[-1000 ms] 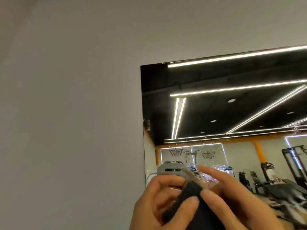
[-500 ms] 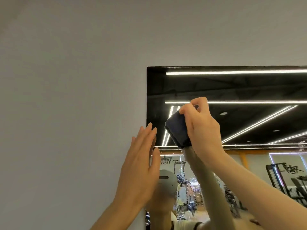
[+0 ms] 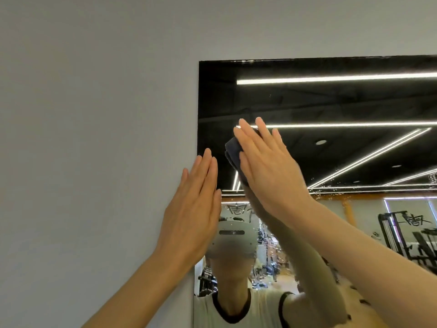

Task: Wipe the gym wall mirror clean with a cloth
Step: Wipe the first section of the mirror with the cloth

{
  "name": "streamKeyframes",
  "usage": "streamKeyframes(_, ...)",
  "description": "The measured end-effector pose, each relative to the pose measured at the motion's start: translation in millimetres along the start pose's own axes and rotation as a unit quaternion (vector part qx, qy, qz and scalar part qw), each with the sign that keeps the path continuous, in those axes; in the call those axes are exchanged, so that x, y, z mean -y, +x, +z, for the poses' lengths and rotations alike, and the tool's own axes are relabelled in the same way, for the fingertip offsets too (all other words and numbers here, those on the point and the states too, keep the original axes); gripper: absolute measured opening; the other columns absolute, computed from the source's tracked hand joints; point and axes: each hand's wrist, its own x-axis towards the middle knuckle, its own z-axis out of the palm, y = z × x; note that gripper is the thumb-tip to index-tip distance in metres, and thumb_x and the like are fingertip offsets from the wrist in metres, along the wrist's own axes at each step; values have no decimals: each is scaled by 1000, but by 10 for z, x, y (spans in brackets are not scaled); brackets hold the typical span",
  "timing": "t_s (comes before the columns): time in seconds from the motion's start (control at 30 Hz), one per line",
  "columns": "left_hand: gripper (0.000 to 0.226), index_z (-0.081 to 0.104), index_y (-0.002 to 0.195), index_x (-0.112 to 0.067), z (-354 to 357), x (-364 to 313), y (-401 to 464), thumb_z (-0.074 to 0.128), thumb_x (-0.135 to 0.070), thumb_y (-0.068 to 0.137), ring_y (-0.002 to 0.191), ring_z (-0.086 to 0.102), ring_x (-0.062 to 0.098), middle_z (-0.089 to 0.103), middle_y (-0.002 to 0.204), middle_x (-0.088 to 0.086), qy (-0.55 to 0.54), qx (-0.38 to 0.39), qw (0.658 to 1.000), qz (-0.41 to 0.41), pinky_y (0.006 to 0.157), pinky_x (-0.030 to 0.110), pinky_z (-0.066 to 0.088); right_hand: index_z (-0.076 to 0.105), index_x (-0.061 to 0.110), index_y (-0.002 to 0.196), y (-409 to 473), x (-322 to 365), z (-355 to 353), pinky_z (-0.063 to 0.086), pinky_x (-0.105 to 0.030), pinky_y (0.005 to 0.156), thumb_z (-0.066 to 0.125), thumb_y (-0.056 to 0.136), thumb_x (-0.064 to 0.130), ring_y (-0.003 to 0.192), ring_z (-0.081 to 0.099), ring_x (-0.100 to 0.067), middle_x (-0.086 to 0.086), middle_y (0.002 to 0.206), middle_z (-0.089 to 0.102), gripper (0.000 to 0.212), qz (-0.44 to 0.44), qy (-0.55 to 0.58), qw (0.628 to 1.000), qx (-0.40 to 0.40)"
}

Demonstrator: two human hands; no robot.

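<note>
Flat-fingered, the right hand (image 3: 267, 171) pressed the cloth (image 3: 233, 151) to the mirror (image 3: 331, 102), unwiped droplets lying rightward, left hand (image 3: 194, 209) open alongside.

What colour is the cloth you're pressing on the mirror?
Dark navy blue cloth, seen best in the head view, under the right hand.

The cloth (image 3: 233, 150) lies between right hand (image 3: 267, 169) and mirror (image 3: 331, 102) — left hand (image 3: 194, 209) just left.

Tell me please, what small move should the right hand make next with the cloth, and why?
Probably slide the right hand rightward: it presses the dark cloth flat on the mirror near its upper left corner, and droplets show to the right.
</note>
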Motion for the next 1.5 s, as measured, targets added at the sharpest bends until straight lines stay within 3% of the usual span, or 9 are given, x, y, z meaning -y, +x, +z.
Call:
streamKeyframes(0.2,55,8,158,-19,66,6,-16,17,-37,107,153,-6,1,6,167,-2,11,-20,1000,12,119,14,-12,27,8,156,-129,-20,-99,3,-42,121,9,102,37,154,14,-28,-12,164,24,64,142,-52,988,2)
streamKeyframes(0.4,59,13,160,-13,51,-28,-25,17,-37,106,155,3,8,7,168,0,8,-28,1000,-8,122,18,-8,20,10,158,45,189,-16,-3,-38,121,18,105,33,155,10,-25,-10,167,18,58,10,-24,998,49)
streamKeyframes(0.5,60,11,160,-13,45,-21,-20,15,-38,106,156,5,14,8,169,2,32,-18,999,-6,122,18,-10,29,4,154,-219,-337,-151,10,-47,124,18,106,30,153,19,-31,-16,162,28,55,127,-37,991,-26)
streamKeyframes(0.6,61,10,160,-14,43,-39,-21,13,-41,105,156,4,13,7,169,2,29,-16,999,-14,121,16,-11,19,5,158,-179,-250,-176,-1,-42,124,9,105,35,155,8,-29,-15,166,17,62,205,-38,978,-10)
streamKeyframes(0.8,62,14,161,-11,77,-47,-49,15,-40,105,156,5,12,9,169,3,25,-20,999,-20,124,21,-8,11,8,160,117,261,38,-4,-40,124,15,108,35,156,2,-27,-12,168,9,59,26,-46,997,48)
streamKeyframes(1.0,68,7,160,-16,45,40,-131,10,-50,102,155,2,12,1,168,-4,22,-3,999,-40,120,16,-13,14,0,158,-158,-450,-195,0,-46,126,22,110,33,155,6,-31,-19,166,11,59,260,-72,963,1)
streamKeyframes(1.23,64,12,162,-14,43,3,-112,13,-44,104,156,5,12,3,168,-3,12,-12,999,-42,123,20,-9,12,7,160,495,448,174,-4,-40,124,20,110,36,155,5,-26,-13,168,10,58,21,-56,998,31)
streamKeyframes(1.37,65,6,160,-16,55,10,-140,12,-46,103,156,2,12,0,169,-2,21,-6,999,-38,122,18,-12,36,3,148,74,-486,-102,16,-47,118,33,106,28,144,30,-35,-19,155,36,49,155,-32,986,-56)
streamKeyframes(1.5,66,9,161,-14,94,10,-136,12,-45,104,156,4,14,3,169,0,24,-17,999,-43,121,18,-12,18,-4,156,-72,-639,-220,2,-47,125,20,108,34,154,10,-36,-23,165,15,62,281,-51,958,-27)
